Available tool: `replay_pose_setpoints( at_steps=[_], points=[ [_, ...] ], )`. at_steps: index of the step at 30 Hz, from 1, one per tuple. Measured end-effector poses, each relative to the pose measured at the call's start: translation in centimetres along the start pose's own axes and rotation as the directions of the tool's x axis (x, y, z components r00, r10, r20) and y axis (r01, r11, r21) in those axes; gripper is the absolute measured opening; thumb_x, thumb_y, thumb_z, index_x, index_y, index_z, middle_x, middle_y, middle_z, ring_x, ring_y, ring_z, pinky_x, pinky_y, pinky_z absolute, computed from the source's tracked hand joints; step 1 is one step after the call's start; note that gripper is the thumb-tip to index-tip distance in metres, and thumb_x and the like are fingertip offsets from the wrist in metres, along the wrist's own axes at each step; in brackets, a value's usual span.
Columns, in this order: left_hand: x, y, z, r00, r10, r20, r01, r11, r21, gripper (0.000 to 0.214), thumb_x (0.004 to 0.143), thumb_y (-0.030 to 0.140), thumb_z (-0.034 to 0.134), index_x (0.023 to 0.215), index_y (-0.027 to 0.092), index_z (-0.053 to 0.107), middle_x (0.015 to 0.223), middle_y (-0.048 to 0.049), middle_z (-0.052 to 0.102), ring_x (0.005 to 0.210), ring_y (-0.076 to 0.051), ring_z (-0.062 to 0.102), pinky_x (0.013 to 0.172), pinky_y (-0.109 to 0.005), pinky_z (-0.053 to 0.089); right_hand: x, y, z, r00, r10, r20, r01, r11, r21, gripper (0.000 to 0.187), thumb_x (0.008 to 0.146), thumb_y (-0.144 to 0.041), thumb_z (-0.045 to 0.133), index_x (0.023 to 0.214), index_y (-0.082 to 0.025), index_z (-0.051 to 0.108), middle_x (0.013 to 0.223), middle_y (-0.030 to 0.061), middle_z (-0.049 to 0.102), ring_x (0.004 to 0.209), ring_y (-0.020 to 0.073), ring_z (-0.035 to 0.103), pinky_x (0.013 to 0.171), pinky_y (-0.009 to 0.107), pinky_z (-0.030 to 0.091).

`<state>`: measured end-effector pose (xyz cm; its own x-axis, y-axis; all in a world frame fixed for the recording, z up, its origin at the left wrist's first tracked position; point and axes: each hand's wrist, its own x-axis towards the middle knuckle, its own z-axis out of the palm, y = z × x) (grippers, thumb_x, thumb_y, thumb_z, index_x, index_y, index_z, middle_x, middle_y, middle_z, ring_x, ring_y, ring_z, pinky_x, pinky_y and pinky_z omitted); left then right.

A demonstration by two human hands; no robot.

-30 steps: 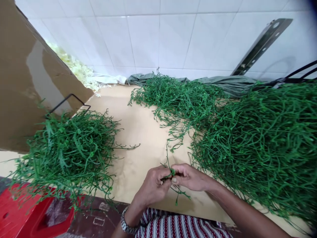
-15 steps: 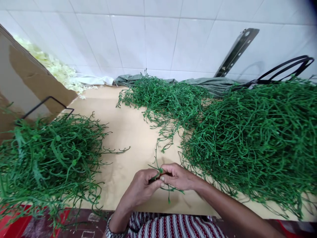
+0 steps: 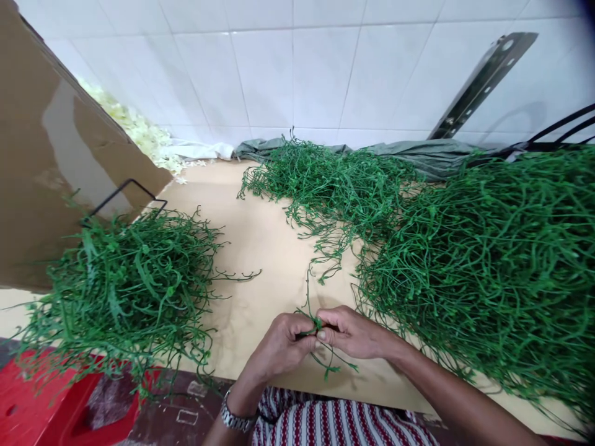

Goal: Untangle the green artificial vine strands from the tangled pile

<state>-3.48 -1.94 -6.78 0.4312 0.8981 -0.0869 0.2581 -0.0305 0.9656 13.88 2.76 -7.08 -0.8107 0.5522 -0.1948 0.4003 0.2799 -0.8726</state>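
Near the table's front edge, my left hand [image 3: 284, 348] and my right hand [image 3: 354, 332] meet fingertip to fingertip. Both are closed in a pinch on a thin green branching stem [image 3: 318, 323], which looks like artificial foliage. One long shoot of it points up and away from me, and shorter shoots hang below my fingers. Exactly where the parts join is hidden by my fingers. To the right of my right hand spreads a large heap of similar green stems [image 3: 493, 266]. A smaller pile of stems [image 3: 325, 179] lies beyond my hands.
At the left, a leafier green heap [image 3: 139, 279] overhangs the front edge above a red plastic stool [image 3: 41, 396]. Behind it stand a cardboard sheet [image 3: 69, 155] and a black wire frame [image 3: 125, 186]. A metal bracket [image 3: 483, 83] leans on the tiled wall, near green cloth [image 3: 418, 155].
The view has shifted left, so everything appears further right. My hands stay pinched on the stem, drawn slightly closer together, and its lower shoots hang at a different angle.
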Motion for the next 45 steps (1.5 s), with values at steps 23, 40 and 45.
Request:
replay_pose_setpoints(
  at_steps=[23, 40, 45],
  points=[
    [0.2, -0.6, -0.7, 0.974, -0.222, -0.043, 0.198, 0.929, -0.314, 0.029, 0.061, 0.031, 0.063, 0.044, 0.014, 0.046, 0.048, 0.0017, 0.037, 0.050, -0.011, 0.035, 0.048, -0.022, 0.029, 0.9, -0.3, -0.2, 0.998, -0.049, 0.031, 0.043, 0.985, 0.166, 0.027, 0.080, -0.018, 0.051, 0.055, -0.015, 0.042, 0.048, -0.0091, 0.032, 0.046, 0.0024, 0.031, 0.044, 0.016, 0.023],
    [-0.1, -1.0, 0.1, 0.923, -0.218, -0.317, -0.028, 0.783, -0.621, 0.023, 0.056, 0.034, 0.075, 0.056, 0.012, 0.067, 0.053, -0.0021, 0.055, 0.051, -0.011, 0.044, 0.052, -0.023, 0.034, 1.4, 0.4, 0.3, 0.999, 0.004, -0.047, 0.034, 0.628, 0.778, 0.048, 0.069, -0.059, 0.060, 0.064, -0.012, 0.050, 0.053, -0.0027, 0.052, 0.040, 0.0058, 0.047, 0.039, 0.019, 0.039],
    [-0.3, -0.7, 0.1, 0.914, -0.210, -0.346, -0.033, 0.812, -0.582, 0.024, 0.062, 0.036, 0.071, 0.068, 0.013, 0.069, 0.062, -0.0021, 0.055, 0.051, -0.008, 0.038, 0.052, -0.023, 0.030, -0.4, -0.1, -2.1, 0.972, -0.019, -0.232, 0.167, 0.751, 0.639, 0.034, 0.083, -0.046, 0.051, 0.076, -0.013, 0.054, 0.070, 0.0004, 0.056, 0.050, 0.0072, 0.054, 0.049, 0.021, 0.043]
  ],
)
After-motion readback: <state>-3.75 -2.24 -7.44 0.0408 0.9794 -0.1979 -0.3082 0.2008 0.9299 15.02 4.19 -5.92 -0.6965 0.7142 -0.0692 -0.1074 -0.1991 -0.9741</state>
